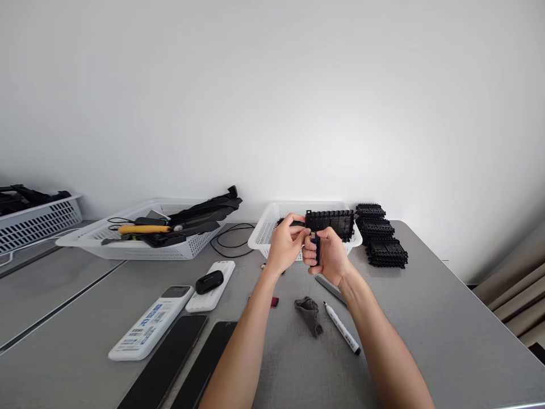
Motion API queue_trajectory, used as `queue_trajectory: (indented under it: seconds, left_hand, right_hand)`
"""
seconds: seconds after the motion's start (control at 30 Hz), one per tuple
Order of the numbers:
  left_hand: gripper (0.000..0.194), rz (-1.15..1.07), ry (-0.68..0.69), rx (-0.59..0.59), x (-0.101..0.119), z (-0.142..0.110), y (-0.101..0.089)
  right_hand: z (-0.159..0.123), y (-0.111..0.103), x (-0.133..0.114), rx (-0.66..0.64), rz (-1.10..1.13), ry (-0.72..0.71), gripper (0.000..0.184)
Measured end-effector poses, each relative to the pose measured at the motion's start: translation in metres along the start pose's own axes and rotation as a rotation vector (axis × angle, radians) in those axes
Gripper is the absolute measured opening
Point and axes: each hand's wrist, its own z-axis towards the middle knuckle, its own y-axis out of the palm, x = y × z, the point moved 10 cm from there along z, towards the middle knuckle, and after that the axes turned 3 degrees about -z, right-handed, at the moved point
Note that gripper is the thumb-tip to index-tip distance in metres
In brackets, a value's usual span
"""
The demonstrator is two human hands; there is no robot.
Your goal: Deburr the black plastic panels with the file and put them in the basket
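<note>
My left hand [289, 241] pinches the left edge of a flat black plastic part [330, 222] with a row of knobs along its top edge. The part is held up in front of a white basket [266, 218]. My right hand [327, 255] is wrapped round a small dark blue object [315, 250] with a metal top, like a lighter; its exact kind is unclear. The metal top sits close below the black part's left end, by my left fingertips. Whether it touches the part cannot be made out.
Stacked black plastic parts [385, 251] stand right of the basket. Nearer lie a grey cloth [309, 315], a white marker [342, 328] and a grey strip [331, 288]. Leftward are phones [164, 360], white power banks [149, 326] and a basket [183, 250] of black pieces.
</note>
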Motion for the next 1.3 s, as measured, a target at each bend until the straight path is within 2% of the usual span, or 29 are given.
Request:
queue_trajectory:
  seconds: [0.23, 0.47, 0.7, 0.97, 1.1, 1.3]
  left_hand:
    - [0.017, 0.025, 0.013, -0.009, 0.005, -0.002, 0.003]
    - [0.022, 0.037, 0.045, 0.054, 0.005, 0.000, -0.008]
    - [0.032, -0.043, 0.010, 0.081, 0.001, 0.001, -0.015]
    - [0.034, -0.047, -0.010, 0.102, -0.004, 0.001, -0.020]
    - [0.032, -0.026, 0.012, 0.087, -0.004, 0.001, -0.018]
    - [0.024, 0.055, 0.071, 0.072, 0.001, 0.000, -0.012]
  right_hand:
    - [0.001, -0.004, 0.000, -0.001, 0.062, 0.015, 0.021]
    - [-0.003, -0.010, -0.008, -0.013, 0.148, -0.004, 0.020]
    - [-0.009, -0.032, -0.020, 0.030, 0.220, -0.033, 0.020]
    - [-0.021, -0.052, -0.037, 0.045, 0.275, -0.100, 0.020]
    - [-0.019, -0.049, -0.035, 0.032, 0.269, -0.083, 0.020]
    - [-0.011, -0.028, -0.021, -0.020, 0.224, -0.020, 0.020]
